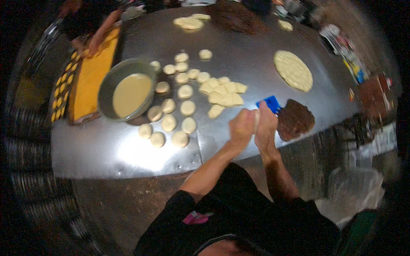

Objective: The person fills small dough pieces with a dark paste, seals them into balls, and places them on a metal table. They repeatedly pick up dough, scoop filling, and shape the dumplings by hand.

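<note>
My left hand [241, 125] and my right hand [266, 125] are pressed close together above the metal table near its front edge. Between them shows a piece of pale dough [256, 121], mostly hidden by the fingers. Just past my right fingertips is a blue plastic scraper [271, 104]; whether they touch it is unclear. To the right lies a mound of dark brown filling [295, 120]. Left of my hands, cut pieces of pale dough [225, 92] lie in an overlapping cluster. Farther left, several round dough balls [168, 122] are spread over the metal.
A large bowl of pale yellow liquid [133, 95] stands at left, beside an orange-yellow board or tray [93, 76]. Another person's hands [91, 49] work there near small yellow pieces [61, 91]. A scored dough disc [293, 70] and a brown mass [235, 17] lie farther back.
</note>
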Available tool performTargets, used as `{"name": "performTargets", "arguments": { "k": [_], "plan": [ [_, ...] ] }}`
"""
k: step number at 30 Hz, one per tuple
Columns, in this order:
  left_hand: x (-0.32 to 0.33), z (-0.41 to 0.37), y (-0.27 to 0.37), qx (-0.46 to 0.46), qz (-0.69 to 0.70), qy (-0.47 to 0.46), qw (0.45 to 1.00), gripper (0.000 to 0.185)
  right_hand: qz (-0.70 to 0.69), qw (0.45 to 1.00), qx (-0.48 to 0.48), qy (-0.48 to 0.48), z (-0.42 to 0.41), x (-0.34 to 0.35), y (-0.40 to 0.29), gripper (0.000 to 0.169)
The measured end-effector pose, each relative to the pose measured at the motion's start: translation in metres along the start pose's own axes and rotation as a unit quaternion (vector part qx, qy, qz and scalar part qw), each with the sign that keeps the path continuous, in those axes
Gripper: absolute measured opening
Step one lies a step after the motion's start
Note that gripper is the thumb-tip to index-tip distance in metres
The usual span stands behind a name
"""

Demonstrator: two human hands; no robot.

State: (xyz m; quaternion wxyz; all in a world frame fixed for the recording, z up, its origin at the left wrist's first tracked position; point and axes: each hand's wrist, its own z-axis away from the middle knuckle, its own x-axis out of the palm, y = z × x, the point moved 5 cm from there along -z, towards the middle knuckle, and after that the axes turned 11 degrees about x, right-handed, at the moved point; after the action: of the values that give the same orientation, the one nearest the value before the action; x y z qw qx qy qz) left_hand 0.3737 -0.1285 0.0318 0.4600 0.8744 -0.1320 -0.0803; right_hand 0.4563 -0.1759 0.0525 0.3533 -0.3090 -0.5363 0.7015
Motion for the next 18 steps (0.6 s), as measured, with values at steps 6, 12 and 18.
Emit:
{"name": "performTargets", "arguments": {
  "k": [6,12,18],
  "plan": [
    [-0.019,0.043,-0.074,-0.328,0.189,0.048,0.924,0.024,0.324,0.935,-0.139,-0.028,-0.026,-0.025,0.015,0.024],
    [0.016,0.063,-0.111,-0.442,0.262,-0.085,0.854,0.025,0.58,0.713,-0.34,-0.196,-0.029,-0.04,0.059,0.019],
    [0.051,0.043,-0.1,-0.301,0.002,-0.2,0.933,0.026,0.739,0.649,-0.171,-0.056,-0.214,-0.174,0.083,0.025]
  ]
}}
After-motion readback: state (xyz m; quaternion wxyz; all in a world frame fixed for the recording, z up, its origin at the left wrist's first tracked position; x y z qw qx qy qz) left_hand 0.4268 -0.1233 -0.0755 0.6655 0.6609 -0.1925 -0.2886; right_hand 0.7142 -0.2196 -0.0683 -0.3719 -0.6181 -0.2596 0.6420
